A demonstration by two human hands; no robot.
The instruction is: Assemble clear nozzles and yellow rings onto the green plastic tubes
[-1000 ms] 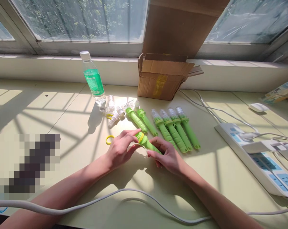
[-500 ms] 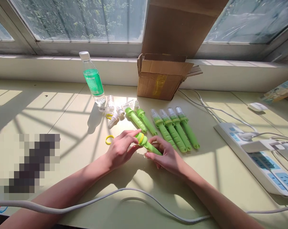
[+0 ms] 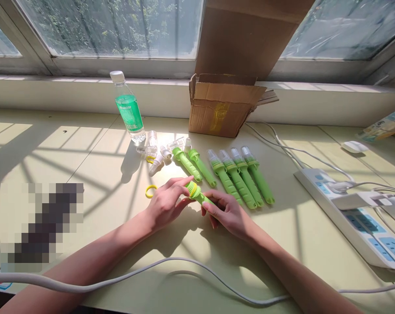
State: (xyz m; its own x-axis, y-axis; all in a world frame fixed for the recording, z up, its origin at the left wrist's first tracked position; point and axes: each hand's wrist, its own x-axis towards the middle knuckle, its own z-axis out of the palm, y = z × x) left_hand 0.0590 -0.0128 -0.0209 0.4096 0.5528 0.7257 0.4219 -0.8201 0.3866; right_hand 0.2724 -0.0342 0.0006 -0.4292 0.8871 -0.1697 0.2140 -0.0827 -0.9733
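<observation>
Both hands are on one green flashlight body [image 3: 200, 197] with a threaded neck. A yellow ring [image 3: 193, 189] sits around its neck. My left hand [image 3: 167, 199] pinches the neck end near the ring. The fingers of my right hand [image 3: 229, 213] are wrapped round the lower end and hide it. Two more green bodies [image 3: 186, 164] without clear caps lie just beyond. To the right, several green flashlights [image 3: 235, 176] with clear caps lie side by side. A loose yellow ring [image 3: 150, 191] is on the table left of my left hand.
Clear caps [image 3: 147, 151] and white inserts [image 3: 156, 165] lie near a water bottle [image 3: 129, 111]. An open cardboard box [image 3: 221, 109] stands at the back. A power strip [image 3: 357, 218] with plugs is at right. A grey cable [image 3: 171, 259] crosses in front, over my left forearm.
My right hand has shifted its grip on the green flashlight body, its fingers now curled more over the lower end. My left hand stays at the neck.
</observation>
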